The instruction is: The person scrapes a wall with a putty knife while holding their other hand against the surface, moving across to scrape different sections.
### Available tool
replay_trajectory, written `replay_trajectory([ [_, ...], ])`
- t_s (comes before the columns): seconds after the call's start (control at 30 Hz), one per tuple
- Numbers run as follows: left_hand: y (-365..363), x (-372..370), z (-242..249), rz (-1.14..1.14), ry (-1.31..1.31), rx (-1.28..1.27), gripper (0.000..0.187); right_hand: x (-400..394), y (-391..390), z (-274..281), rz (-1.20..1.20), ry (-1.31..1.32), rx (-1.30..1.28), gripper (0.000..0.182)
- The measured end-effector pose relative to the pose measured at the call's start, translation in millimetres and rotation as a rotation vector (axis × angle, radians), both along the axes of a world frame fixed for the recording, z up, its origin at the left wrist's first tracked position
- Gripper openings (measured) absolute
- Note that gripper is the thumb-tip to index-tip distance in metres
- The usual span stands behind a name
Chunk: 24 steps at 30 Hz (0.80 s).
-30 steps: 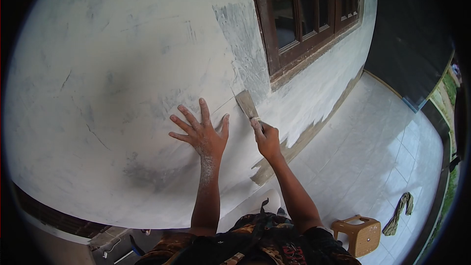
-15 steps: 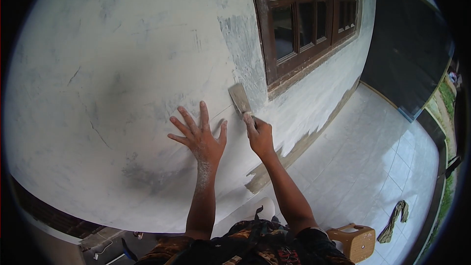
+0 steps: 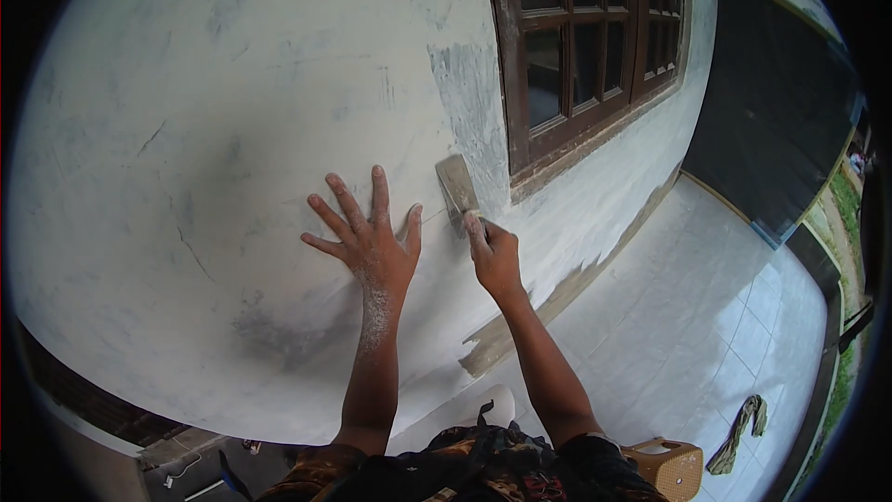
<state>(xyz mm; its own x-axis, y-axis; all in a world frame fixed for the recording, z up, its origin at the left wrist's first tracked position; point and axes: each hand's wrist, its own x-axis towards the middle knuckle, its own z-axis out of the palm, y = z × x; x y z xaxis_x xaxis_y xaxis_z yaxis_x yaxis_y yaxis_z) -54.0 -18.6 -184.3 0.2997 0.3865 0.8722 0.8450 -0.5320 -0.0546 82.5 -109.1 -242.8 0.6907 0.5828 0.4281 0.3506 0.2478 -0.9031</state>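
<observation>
My right hand (image 3: 494, 251) is closed around the handle of a putty knife (image 3: 456, 184). Its broad metal blade points up and lies against the white wall (image 3: 307, 102), left of the window's lower corner. My left hand (image 3: 372, 237) is spread flat on the wall, to the left of the knife, holding nothing. White dust covers its wrist and fingers. A rougher greyish patch (image 3: 469, 93) runs up the wall above the blade, beside the window frame. Fine cracks and grey smudges mark the wall at left.
A brown wooden window (image 3: 590, 56) is set in the wall at upper right. Along the tiled floor (image 3: 641, 260) runs a bare strip (image 3: 557, 307) at the wall's foot. A tan plastic stool (image 3: 674, 469) and a crumpled cloth (image 3: 739, 437) are at lower right. A dark panel (image 3: 780, 93) stands beyond.
My left hand has shifted up and slightly left across the wall, fingers still spread. The putty knife stays in nearly the same spot in my right hand. The view has tilted slightly.
</observation>
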Motion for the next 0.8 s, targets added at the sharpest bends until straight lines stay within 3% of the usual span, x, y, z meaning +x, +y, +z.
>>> replay_trajectory([
  [0.17, -2, 0, 3, 0.027, 0.021, 0.015, 0.086, -4, -1, -15, -0.005, 0.032, -0.065, 0.052],
  [0.3, -1, 1, 1, 0.023, 0.022, 0.028, 0.087, -3, 1, 21, -0.014, -0.013, -0.019, 0.055],
  [0.47, -3, 1, 2, 0.033, 0.026, 0.018, 0.087, -9, -1, -13, -0.031, 0.005, -0.021, 0.057],
  [0.7, -4, -1, 2, 0.024, 0.025, 0.005, 0.086, -4, 4, 35, -0.001, -0.024, 0.031, 0.053],
  [0.8, -6, -1, 10, 0.023, 0.028, -0.008, 0.086, -8, -2, 17, -0.027, -0.015, -0.056, 0.053],
])
